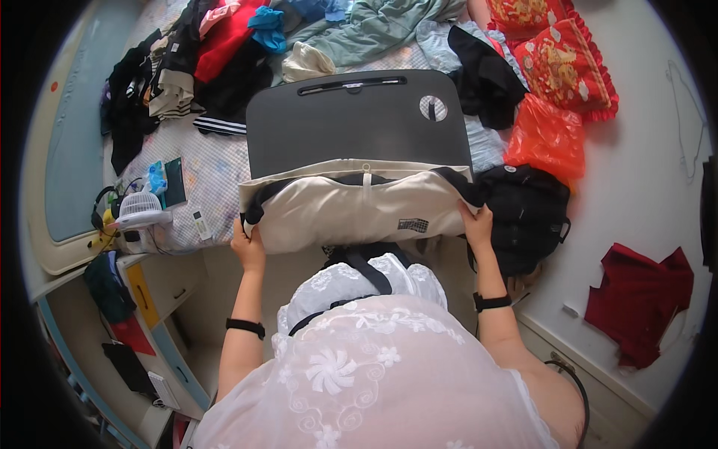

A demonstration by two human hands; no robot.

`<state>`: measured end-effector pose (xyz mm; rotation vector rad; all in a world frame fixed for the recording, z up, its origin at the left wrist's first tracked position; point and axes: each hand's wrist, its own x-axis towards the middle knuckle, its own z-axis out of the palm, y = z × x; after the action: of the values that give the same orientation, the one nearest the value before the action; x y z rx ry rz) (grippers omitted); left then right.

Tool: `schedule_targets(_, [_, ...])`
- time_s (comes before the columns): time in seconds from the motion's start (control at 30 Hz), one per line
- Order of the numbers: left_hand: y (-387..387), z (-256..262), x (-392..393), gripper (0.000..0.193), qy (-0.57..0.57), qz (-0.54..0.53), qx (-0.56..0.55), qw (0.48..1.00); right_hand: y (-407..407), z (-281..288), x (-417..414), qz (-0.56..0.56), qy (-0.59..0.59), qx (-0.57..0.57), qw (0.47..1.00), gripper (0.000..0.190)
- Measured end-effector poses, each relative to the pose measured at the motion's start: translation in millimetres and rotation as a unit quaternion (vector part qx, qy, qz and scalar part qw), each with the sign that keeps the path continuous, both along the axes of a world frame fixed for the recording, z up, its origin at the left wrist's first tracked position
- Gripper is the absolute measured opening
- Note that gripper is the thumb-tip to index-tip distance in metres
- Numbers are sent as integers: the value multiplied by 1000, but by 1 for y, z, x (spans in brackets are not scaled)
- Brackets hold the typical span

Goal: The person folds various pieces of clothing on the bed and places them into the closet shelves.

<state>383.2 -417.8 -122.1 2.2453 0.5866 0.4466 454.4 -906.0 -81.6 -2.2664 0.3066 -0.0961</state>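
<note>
A cream garment with a dark lining and a zip pull [336, 210] is stretched wide along the near edge of a dark grey lap table [359, 129]. My left hand [247, 244] grips its left end, and my right hand [477, 221] grips its right end. Dark fabric shows inside at both ends of the cream piece. A small dark patch sits on its lower right front. The lap table stands on a bed, with a slot at its far edge and a round cup hole at the right.
Piled clothes [174, 73] cover the bed's far left. A small white fan [140, 210] and headphones are at left. To the right are a black backpack [519, 216], an orange-red plastic bag [547, 137] and red cushions [564, 64]. Open shelving [162, 280] stands at lower left.
</note>
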Motion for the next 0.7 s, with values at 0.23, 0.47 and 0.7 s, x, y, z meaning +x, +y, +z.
schedule_targets(0.23, [25, 118, 86, 19, -59, -43, -94, 993, 5, 133, 105, 15, -18, 205, 979, 30])
schedule_targets(0.47, [-7, 17, 185, 68, 31, -86, 241, 966, -46, -48, 196, 42, 117, -24, 992, 78])
schedule_targets(0.7, [-168, 16, 193, 66, 58, -345, 241, 905, 12, -40, 158, -24, 223, -247, 943, 81])
